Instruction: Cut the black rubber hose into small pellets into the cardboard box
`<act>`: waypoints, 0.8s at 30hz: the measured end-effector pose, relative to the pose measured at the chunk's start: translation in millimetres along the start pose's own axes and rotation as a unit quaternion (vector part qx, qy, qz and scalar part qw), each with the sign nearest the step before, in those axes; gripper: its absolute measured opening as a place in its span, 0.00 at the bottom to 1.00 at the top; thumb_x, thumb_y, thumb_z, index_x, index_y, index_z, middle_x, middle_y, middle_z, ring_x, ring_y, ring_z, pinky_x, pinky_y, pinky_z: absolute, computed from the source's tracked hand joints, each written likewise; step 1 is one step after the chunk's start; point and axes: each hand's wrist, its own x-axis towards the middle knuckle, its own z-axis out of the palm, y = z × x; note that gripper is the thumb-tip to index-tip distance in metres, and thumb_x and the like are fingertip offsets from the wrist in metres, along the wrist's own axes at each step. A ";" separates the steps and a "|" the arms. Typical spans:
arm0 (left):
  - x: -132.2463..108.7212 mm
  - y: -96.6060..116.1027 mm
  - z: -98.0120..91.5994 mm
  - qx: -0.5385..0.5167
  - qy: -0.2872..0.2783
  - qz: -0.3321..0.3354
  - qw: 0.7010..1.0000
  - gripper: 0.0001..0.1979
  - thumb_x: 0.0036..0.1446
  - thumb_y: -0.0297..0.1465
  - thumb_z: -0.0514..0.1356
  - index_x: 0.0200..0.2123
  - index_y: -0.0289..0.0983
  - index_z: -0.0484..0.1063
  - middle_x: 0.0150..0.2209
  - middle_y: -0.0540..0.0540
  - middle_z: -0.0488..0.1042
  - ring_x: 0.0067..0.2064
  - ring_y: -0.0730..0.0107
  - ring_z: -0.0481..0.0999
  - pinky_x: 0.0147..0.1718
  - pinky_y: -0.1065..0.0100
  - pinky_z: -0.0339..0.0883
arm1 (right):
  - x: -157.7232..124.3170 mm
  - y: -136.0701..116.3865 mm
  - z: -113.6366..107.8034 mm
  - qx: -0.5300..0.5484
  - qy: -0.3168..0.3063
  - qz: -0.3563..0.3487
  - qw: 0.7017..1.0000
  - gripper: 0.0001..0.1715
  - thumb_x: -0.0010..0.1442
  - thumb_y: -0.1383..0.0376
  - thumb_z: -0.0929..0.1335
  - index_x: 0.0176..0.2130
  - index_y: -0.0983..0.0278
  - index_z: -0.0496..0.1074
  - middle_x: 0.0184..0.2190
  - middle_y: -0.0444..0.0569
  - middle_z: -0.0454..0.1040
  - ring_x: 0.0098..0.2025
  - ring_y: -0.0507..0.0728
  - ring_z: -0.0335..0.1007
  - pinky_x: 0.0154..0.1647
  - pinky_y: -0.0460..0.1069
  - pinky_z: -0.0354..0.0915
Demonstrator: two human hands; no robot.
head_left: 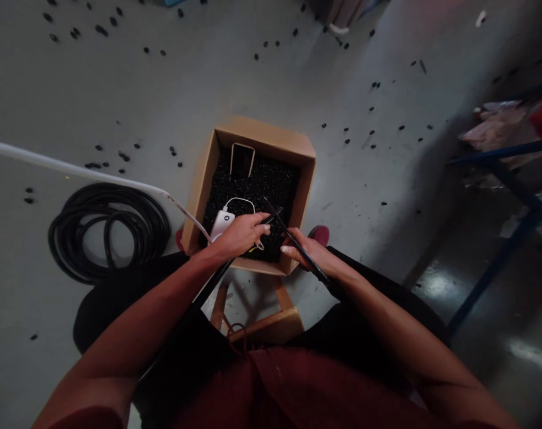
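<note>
My left hand (pixel 244 233) is closed around a long black ribbed strip (pixel 215 275). The strip's short end sticks out past the fingertips, and its tail runs back under my wrist toward my lap. In my right hand (pixel 301 249) lies a slim, dark, long-handled tool (pixel 310 262) with a thin pointed tip; its exact kind is too dark to make out. The tip crosses the strip's end, though I cannot tell if they touch. Both hands are above an open cardboard box (pixel 307 179) holding a mass of small black pieces (pixel 275 179).
Inside the box are a white power bank (pixel 221 224) with a white cable and a dark pale-edged slab (pixel 242 159). A coiled black hose (pixel 59 232) lies left. A wooden stool (pixel 266 328) stands below, a blue metal frame (pixel 494 268) right. Black bits dot the floor.
</note>
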 end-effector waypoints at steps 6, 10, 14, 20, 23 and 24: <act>0.7 0.7 3.6 -0.005 0.006 -0.037 0.999 0.13 0.56 0.26 0.51 0.42 0.32 0.72 0.32 0.47 0.75 0.23 0.81 0.64 0.21 0.77 0.58 | 0.9 -2.9 3.1 0.014 0.011 0.030 0.999 0.23 0.58 0.48 0.66 0.47 0.60 0.66 0.37 0.48 0.74 0.35 0.57 0.69 0.34 0.50 0.63; 0.6 -2.7 5.8 -0.027 -0.003 -0.046 0.999 0.15 0.58 0.27 0.51 0.47 0.32 0.69 0.36 0.46 0.74 0.23 0.81 0.66 0.21 0.77 0.60 | 2.2 -6.3 3.1 -0.046 0.014 0.048 0.998 0.17 0.60 0.52 0.64 0.43 0.60 0.66 0.32 0.46 0.72 0.31 0.55 0.68 0.31 0.49 0.60; -5.9 -4.3 7.8 -0.075 -0.040 -0.067 0.994 0.24 0.58 0.31 0.55 0.58 0.34 0.59 0.34 0.48 0.72 0.22 0.79 0.68 0.20 0.75 0.63 | 5.3 -1.7 -0.9 -0.113 0.017 0.051 0.992 0.13 0.58 0.58 0.62 0.42 0.60 0.64 0.29 0.44 0.70 0.29 0.54 0.64 0.30 0.48 0.56; -8.7 -5.5 9.8 0.050 -0.028 -0.077 0.995 0.17 0.61 0.30 0.52 0.52 0.34 0.64 0.34 0.47 0.74 0.23 0.78 0.68 0.23 0.74 0.62 | 9.6 7.5 -4.4 -0.166 0.029 0.062 0.984 0.09 0.56 0.61 0.61 0.38 0.61 0.62 0.27 0.44 0.67 0.27 0.53 0.61 0.30 0.47 0.54; -5.4 -7.9 11.3 0.210 -0.020 -0.048 0.976 0.13 0.63 0.28 0.50 0.48 0.33 0.68 0.35 0.43 0.76 0.32 0.71 0.73 0.32 0.71 0.64 | 10.3 11.3 0.4 -0.181 0.020 0.070 0.981 0.06 0.57 0.62 0.60 0.37 0.60 0.61 0.25 0.43 0.66 0.25 0.53 0.59 0.28 0.47 0.52; -4.4 -9.0 11.9 0.251 -0.025 -0.040 0.967 0.14 0.63 0.28 0.49 0.48 0.33 0.68 0.36 0.42 0.77 0.35 0.68 0.75 0.35 0.70 0.64 | 10.6 12.9 2.6 -0.187 0.016 0.071 0.980 0.06 0.57 0.63 0.60 0.36 0.60 0.61 0.25 0.43 0.66 0.24 0.53 0.59 0.27 0.46 0.52</act>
